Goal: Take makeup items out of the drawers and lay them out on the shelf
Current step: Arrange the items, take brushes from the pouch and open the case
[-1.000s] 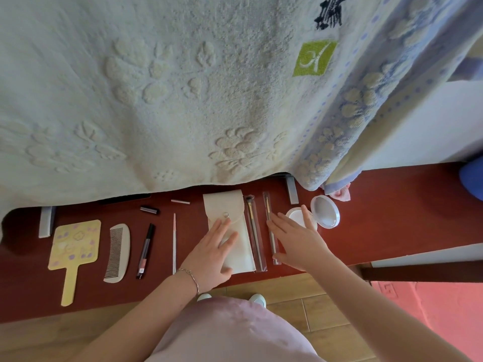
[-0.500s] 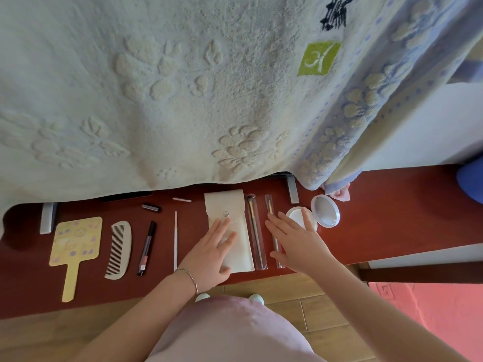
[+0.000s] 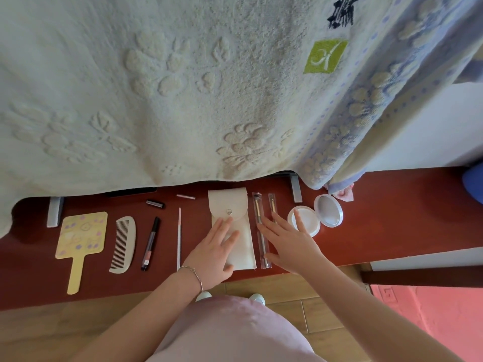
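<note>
On the dark red wooden shelf (image 3: 392, 218), the left hand (image 3: 214, 250) lay flat with straight, spread fingers on the lower half of a cream snap-flap pouch (image 3: 231, 218) near the front edge. The right hand (image 3: 290, 241), fingers also straight and spread, pressed on 2 thin brushes in clear sleeves (image 3: 257, 212) just beside the pouch; its fingertips touched the open round white compact (image 3: 315, 218). Toward the shelf's left end lay a yellow paddle-shaped hand mirror (image 3: 81, 237), a cream comb (image 3: 124, 244), a black pen-like liner (image 3: 151, 242) and a slim pink stick (image 3: 179, 236). A pale embossed towel (image 3: 183, 87) hung over the back edge.
</note>
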Demonstrator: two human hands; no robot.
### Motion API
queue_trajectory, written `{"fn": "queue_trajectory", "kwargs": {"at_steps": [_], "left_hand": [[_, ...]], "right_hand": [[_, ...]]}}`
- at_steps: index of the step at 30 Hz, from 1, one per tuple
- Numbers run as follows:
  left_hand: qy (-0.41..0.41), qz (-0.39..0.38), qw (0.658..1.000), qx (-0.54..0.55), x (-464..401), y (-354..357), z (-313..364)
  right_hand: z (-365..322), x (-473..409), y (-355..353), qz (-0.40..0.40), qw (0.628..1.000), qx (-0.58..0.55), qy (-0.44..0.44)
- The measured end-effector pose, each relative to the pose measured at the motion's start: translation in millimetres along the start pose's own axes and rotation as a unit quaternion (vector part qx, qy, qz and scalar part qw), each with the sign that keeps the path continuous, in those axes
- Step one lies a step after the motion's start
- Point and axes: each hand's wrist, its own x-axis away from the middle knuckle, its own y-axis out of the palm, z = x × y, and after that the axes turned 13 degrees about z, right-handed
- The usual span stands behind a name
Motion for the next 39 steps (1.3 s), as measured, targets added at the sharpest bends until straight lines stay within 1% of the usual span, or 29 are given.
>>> {"fn": "queue_trajectory", "kwargs": {"at_steps": [2,3,5,8,10,12,14,16,19,23,25,29,31,34,37,39], "left_hand": [[-0.009,0.003,1.000,-0.005,2.1,1.2,0.3],[-0.002,0.015,1.000,-0.013,2.9,2.8,0.3],[0.002,0.014,0.999,-0.030,3.8,4.9,-0.9],[0.011,0.032,0.997,-0.064,5.6,10.4,-3.3],[0.012,0.040,0.998,-0.056,7.7,11.4,-5.1],[0.000,0.046,0.998,-0.051,10.0,8.0,-3.9],[-0.001,0.027,0.999,-0.042,10.1,6.3,-4.9],[0.012,0.028,0.998,-0.055,12.4,3.8,-5.1],[0.005,0.026,0.997,-0.072,13.3,0.1,-7.0],[0.013,0.061,0.996,-0.056,13.9,0.8,-4.0],[-0.005,0.032,0.999,-0.042,13.9,-0.9,-3.5],[-0.011,0.023,0.998,-0.055,15.1,-4.1,-5.0],[0.021,0.063,0.995,-0.080,17.5,-2.3,-10.2],[0.016,0.095,0.992,-0.078,23.7,-2.8,-22.3],[-0.047,0.141,0.987,-0.069,34.2,-4.0,-33.8],[-0.096,0.142,0.982,-0.078,43.2,-2.5,-40.7]], "right_hand": [[0.2,1.0,0.1,0.000,1.000,0.004,-0.001],[-0.1,1.3,-0.1,0.002,1.000,0.004,-0.001],[-1.2,1.4,-0.7,0.008,1.000,-0.002,0.000],[-4.6,-1.7,-2.6,0.031,0.999,-0.006,-0.005],[-8.3,-4.5,-4.3,0.043,0.999,-0.007,-0.008],[-13.4,-7.3,-5.7,0.039,0.999,-0.008,-0.014],[-19.1,-10.6,-6.6,0.032,0.999,-0.007,-0.023],[-24.3,-13.8,-6.8,0.041,0.999,-0.013,-0.031],[-30.0,-16.4,-6.9,0.041,0.998,-0.016,-0.039],[-34.3,-18.6,-9.9,0.022,0.999,-0.009,-0.042],[-35.1,-18.8,-12.1,0.009,0.999,-0.005,-0.041],[-39.8,-21.2,-15.3,0.006,0.999,-0.013,-0.041],[-43.4,-23.5,-16.1,0.022,0.998,-0.026,-0.044],[-51.3,-31.0,-19.4,0.074,0.993,-0.083,-0.041],[-63.7,-48.0,-23.8,0.126,0.978,-0.167,-0.019],[-75.0,-64.6,-25.2,0.162,0.970,-0.180,-0.016]]}}
